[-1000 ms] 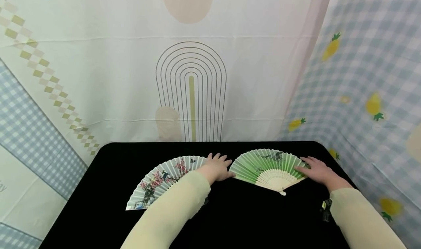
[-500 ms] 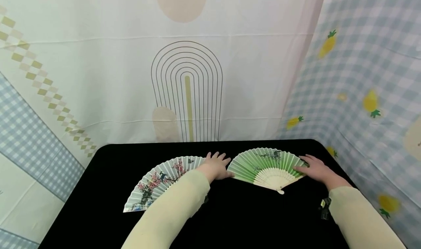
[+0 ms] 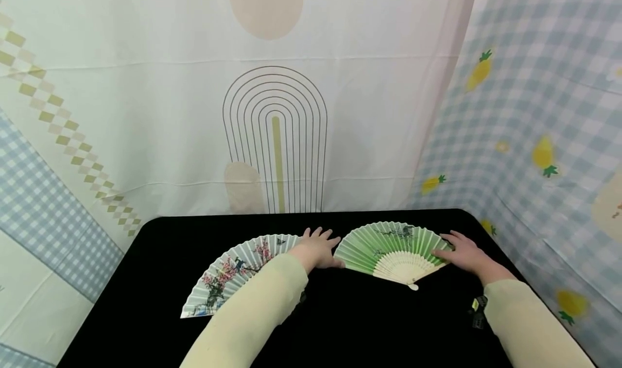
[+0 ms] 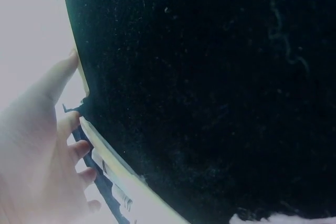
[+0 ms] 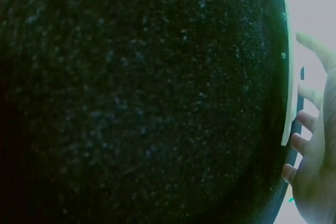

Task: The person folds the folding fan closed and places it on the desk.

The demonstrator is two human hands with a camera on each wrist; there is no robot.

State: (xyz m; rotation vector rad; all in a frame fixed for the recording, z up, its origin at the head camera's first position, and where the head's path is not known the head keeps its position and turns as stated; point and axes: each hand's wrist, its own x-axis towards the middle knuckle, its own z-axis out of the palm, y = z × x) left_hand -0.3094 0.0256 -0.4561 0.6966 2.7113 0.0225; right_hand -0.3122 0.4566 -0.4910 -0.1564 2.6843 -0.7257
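Two spread folding fans lie on a black table. The green fan point(image 3: 389, 246) has pale ribs that meet at a pivot toward the near side. At its right end the right hand point(image 3: 464, 253) rests with fingers extended, thumb over the fan's edge. The left hand point(image 3: 317, 249) lies between the fans with fingers spread; its thumb touches the green fan's left tip. Under that hand and forearm is the right part of the white fan point(image 3: 233, 273), printed with pink blossoms and a bird; its ribs are hidden. In the left wrist view, the left hand point(image 4: 47, 145) shows straight fingers beside a fan edge.
The black tabletop point(image 3: 369, 330) has rounded far corners. Behind it hangs a white cloth point(image 3: 379, 114) with arch lines. A blue checked cloth point(image 3: 515, 141) with pineapples borders the right side. Dark wrist devices point(image 3: 478, 311) sit under the sleeves.
The camera view has shifted slightly, so the scene sits a little further left. Both hands and both fans keep their places on the table.
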